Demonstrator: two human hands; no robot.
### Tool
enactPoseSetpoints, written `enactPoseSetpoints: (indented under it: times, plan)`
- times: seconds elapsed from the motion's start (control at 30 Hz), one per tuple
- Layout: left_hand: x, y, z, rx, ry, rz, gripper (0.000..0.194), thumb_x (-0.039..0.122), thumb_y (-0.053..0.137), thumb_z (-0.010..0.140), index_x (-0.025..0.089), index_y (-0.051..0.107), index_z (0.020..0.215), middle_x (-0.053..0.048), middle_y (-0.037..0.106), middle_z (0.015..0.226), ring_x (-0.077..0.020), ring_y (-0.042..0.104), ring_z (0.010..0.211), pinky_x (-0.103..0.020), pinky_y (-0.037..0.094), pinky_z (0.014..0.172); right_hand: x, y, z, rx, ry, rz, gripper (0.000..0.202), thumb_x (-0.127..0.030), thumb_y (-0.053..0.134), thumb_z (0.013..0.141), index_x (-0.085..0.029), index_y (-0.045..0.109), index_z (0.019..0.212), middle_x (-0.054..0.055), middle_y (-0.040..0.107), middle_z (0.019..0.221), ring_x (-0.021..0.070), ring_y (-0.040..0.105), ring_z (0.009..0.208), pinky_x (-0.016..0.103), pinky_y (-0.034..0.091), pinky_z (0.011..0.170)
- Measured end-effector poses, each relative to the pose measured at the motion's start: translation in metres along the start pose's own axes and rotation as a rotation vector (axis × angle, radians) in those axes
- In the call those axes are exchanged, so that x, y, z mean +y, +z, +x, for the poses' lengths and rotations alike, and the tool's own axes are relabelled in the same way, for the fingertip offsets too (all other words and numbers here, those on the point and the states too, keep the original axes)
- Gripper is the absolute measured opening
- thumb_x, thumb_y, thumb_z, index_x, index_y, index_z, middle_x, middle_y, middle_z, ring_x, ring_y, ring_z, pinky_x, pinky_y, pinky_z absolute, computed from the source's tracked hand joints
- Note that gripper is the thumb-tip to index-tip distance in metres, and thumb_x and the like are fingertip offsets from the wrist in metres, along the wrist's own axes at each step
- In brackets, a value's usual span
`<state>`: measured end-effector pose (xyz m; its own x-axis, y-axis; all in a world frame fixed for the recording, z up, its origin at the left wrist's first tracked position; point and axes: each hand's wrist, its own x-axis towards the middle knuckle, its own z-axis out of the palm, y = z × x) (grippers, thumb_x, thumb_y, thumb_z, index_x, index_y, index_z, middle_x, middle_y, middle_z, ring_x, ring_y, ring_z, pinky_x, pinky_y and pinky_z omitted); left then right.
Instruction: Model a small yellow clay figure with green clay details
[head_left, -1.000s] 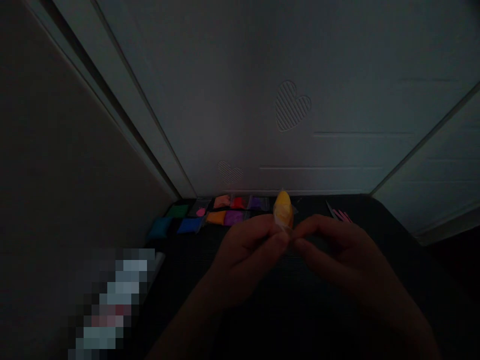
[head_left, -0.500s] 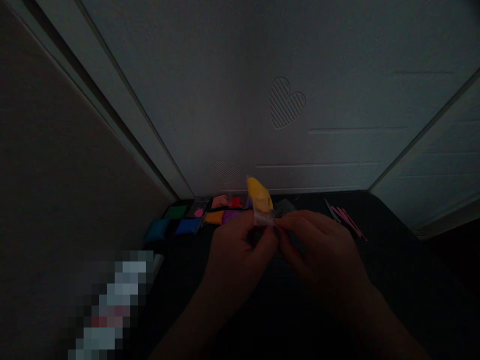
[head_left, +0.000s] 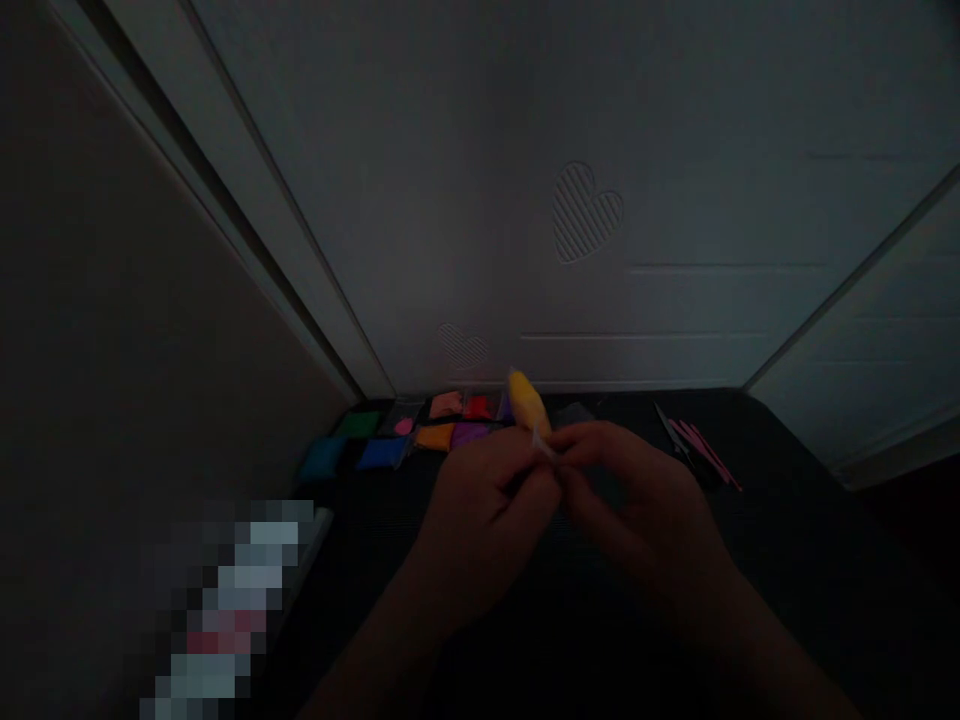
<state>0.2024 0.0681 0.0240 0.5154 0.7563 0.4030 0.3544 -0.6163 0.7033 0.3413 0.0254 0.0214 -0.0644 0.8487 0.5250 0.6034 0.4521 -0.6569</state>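
Both my hands meet over the dark table around a small clear plastic bag of yellow clay (head_left: 529, 402). My left hand (head_left: 491, 520) pinches the bag's lower, transparent edge between thumb and curled fingers. Close against it, my right hand (head_left: 645, 490) grips the same edge with thumb and forefinger. The yellow part points up and away from me, above the fingertips. Fingers hide most of the bag's near edge, so I cannot tell whether it is unsealed. The scene is very dim.
Several bags of coloured clay stand at the back left, among them a blue bag (head_left: 382, 453), a green bag (head_left: 360, 424) and an orange bag (head_left: 434, 437). Scissors (head_left: 670, 432) and pink sticks (head_left: 705, 453) lie at the right. A white panel (head_left: 420, 250) rises behind the table (head_left: 360, 580).
The yellow bag has turned so that its clear edge shows narrower, more edge-on. Both hands stay pinched on it. The whole view has shifted slightly.
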Motion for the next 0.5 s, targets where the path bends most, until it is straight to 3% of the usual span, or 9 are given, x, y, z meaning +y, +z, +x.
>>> enactPoseSetpoints:
  times: [0.33, 0.5]
  plan:
    - [-0.004, 0.001, 0.004, -0.054, -0.005, -0.365, 0.017, 0.009, 0.042, 0.073, 0.016, 0.05, 0.059, 0.003, 0.049, 0.06, -0.0084, 0.046, 0.059, -0.021, 0.037, 0.055, 0.001, -0.006, -0.001, -0.11, 0.165, 0.306, 0.009, -0.011, 0.047, 0.077, -0.019, 0.05, 0.074, -0.001, 0.056, 0.08, 0.0116, 0.053, 0.074, 0.023, 0.041, 0.066]
    - [-0.005, 0.001, 0.002, -0.079, 0.009, -0.306, 0.017, 0.011, 0.043, 0.075, 0.016, 0.05, 0.06, 0.003, 0.049, 0.06, -0.0079, 0.046, 0.058, -0.02, 0.037, 0.054, 0.0, -0.011, -0.001, -0.129, 0.146, 0.214, 0.007, -0.014, 0.046, 0.078, -0.02, 0.05, 0.077, -0.001, 0.056, 0.08, 0.012, 0.053, 0.074, 0.024, 0.041, 0.066]
